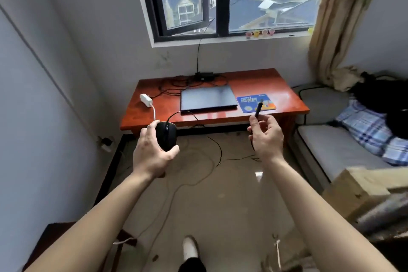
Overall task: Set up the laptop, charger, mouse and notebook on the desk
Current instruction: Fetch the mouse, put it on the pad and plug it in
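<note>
My left hand [152, 152] grips a black wired mouse [166, 136] in the air, in front of the red-brown desk [254, 84]. My right hand [266, 136] pinches the mouse's black USB plug [258, 108], which points up, and the cable hangs below the hand. A closed dark laptop [207, 97] lies flat at the desk's middle. To its right lies a blue mouse pad [247, 100]. A white charger [146, 100] rests at the desk's left, its white cable running off the front edge. No notebook is visible.
Black cables and a power strip [204, 76] crowd the desk's back edge under the window. More cables trail over the floor [218, 150]. A grey bench with a checked cloth [371, 132] stands at the right, a wooden crate [362, 187] nearer me. A wall closes the left side.
</note>
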